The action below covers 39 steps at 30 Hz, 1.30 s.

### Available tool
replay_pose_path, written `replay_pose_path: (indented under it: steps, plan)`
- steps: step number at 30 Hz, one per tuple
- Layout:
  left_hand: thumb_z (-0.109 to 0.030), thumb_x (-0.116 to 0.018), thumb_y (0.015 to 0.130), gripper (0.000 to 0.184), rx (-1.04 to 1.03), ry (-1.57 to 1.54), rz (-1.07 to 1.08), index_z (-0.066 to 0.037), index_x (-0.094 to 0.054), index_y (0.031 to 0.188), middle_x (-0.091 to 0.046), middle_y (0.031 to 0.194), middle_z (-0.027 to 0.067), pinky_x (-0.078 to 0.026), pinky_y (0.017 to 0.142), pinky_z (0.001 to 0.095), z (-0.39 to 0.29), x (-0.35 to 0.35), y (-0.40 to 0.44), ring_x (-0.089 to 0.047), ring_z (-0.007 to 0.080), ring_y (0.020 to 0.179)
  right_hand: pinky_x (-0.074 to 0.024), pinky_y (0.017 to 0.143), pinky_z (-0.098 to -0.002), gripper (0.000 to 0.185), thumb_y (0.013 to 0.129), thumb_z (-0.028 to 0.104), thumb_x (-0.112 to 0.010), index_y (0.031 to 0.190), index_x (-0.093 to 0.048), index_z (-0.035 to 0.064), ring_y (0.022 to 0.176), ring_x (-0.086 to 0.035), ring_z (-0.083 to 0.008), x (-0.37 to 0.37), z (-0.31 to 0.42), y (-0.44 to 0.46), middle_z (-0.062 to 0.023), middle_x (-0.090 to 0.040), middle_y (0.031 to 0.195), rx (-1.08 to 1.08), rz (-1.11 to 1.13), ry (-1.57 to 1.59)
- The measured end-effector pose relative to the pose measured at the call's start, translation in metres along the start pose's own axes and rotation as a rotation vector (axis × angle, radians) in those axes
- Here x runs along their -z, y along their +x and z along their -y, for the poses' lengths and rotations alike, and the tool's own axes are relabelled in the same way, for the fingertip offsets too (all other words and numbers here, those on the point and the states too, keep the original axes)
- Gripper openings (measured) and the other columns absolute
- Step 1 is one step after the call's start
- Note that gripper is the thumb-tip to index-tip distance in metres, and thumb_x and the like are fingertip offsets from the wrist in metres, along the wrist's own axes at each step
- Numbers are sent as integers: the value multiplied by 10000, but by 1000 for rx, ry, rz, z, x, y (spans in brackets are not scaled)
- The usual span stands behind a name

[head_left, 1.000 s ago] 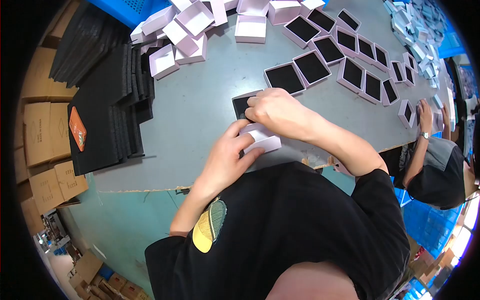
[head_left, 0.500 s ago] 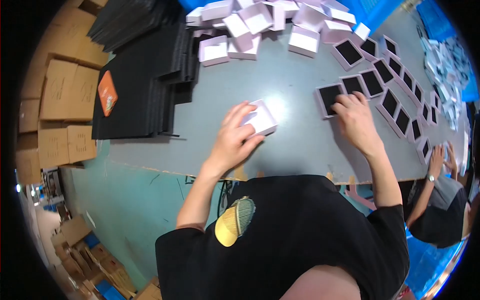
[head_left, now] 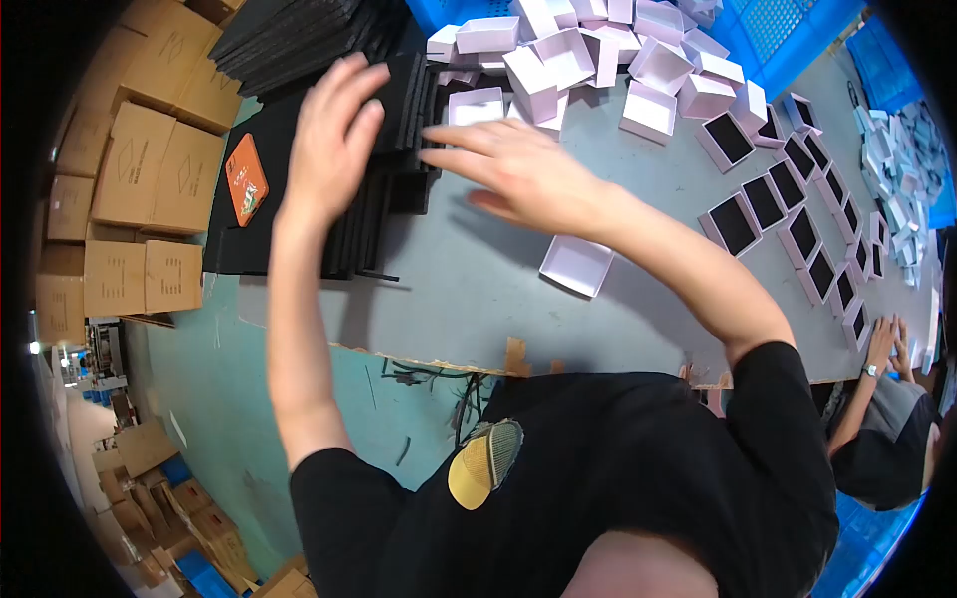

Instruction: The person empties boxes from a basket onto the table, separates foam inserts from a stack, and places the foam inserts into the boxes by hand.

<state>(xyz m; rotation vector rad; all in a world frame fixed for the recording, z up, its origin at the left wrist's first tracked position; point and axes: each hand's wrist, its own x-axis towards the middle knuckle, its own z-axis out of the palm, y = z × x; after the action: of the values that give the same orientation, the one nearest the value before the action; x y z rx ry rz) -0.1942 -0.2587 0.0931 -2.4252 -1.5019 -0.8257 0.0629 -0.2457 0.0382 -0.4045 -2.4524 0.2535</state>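
Note:
My left hand [head_left: 334,140] is over the black foam stack [head_left: 274,125] at the left, its fingers apart and slightly blurred, with nothing seen in it. My right hand [head_left: 518,169] reaches leftward above the table, fingers spread and empty, their tips near the stack's right edge. Below my right forearm an empty white box [head_left: 577,266] lies open side up on the grey table [head_left: 449,309]. Rows of boxes with black inserts [head_left: 733,225] sit to the right. A pile of empty white boxes [head_left: 563,58] is at the back.
An orange card [head_left: 246,179] lies on the foam. Blue crates [head_left: 788,35] stand behind the boxes. At the far right are a co-worker's hands [head_left: 885,344] and a heap of pale blue pieces [head_left: 897,179]. Cardboard cartons [head_left: 150,164] are stacked left of the table.
My left hand has let go of the empty box and moved to the foam. My right hand has left the filled boxes and swung left. The view has shifted.

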Motion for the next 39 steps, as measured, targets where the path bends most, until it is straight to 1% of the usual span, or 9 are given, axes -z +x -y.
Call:
replay_pose_path:
  steps: [2,6,12,18,19,23,31,34,39]
  plan:
    - [-385,-486,1018,433,51,18,116,-315,-499,1445,-347,1582,105,-187,1151,650,69,-23,18,-267,342,1485,-446,933,-422,586,765,176,-775,1307,-567,97,1170,-556,-268,-49,-2,38,-91,-560,1317,-5,-192,-78]
    - [-524,-418,1014,475,228,161,430,-440,-408,1481,-303,1612,79,-130,1139,710,109,-71,15,-206,336,1507,-489,951,-431,713,668,258,-855,1278,-553,45,1126,-511,-324,-105,8,70,-91,-540,1219,-276,-105,-185]
    - [-542,-431,1001,473,145,241,373,-452,-428,1466,-315,1608,71,-117,1146,707,115,-83,8,-205,330,1507,-518,766,-364,634,566,335,-888,1069,-642,38,1025,-514,-300,-131,7,72,-93,-547,1087,-350,-5,-187]
    - [-523,-444,1006,474,114,331,360,-436,-430,1471,-314,1606,60,-131,1144,702,115,-85,5,-209,321,1506,-543,801,-391,413,684,250,-821,965,-631,16,996,-540,-339,-155,8,65,-107,-565,1023,-303,49,-324]
    - [-525,-456,1002,475,83,356,340,-438,-433,1468,-319,1603,58,-136,1145,700,124,-87,3,-212,318,1505,-562,758,-363,236,767,170,-697,934,-645,12,971,-559,-331,-155,0,66,-102,-577,996,-258,57,-328]
    - [-525,-445,1006,471,116,353,329,-447,-428,1469,-317,1604,52,-132,1160,680,112,-85,2,-218,306,1505,-585,666,-357,107,785,115,-616,849,-642,34,959,-567,-308,-143,-8,60,-103,-574,977,-69,161,-276]
    - [-546,-454,998,467,100,323,306,-473,-431,1458,-313,1607,65,-156,1161,675,112,-83,0,-210,315,1509,-523,753,-373,218,661,35,-708,855,-609,48,894,-546,-286,-63,-19,9,-60,-548,896,75,44,48]
    - [-490,-471,1010,480,126,327,352,-435,-419,1483,-287,1619,81,-149,1159,673,103,-76,3,-198,315,1514,-521,779,-375,497,563,-49,-752,1037,-653,64,946,-580,-294,26,-2,-22,-54,-624,1025,-12,-149,22]
    - [-412,-534,996,493,105,372,323,-381,-443,1479,-292,1608,121,-177,1137,698,90,-68,9,-233,341,1498,-515,677,-358,420,571,12,-747,987,-688,26,786,-568,-274,117,48,-134,-85,-641,990,-71,-176,-233]
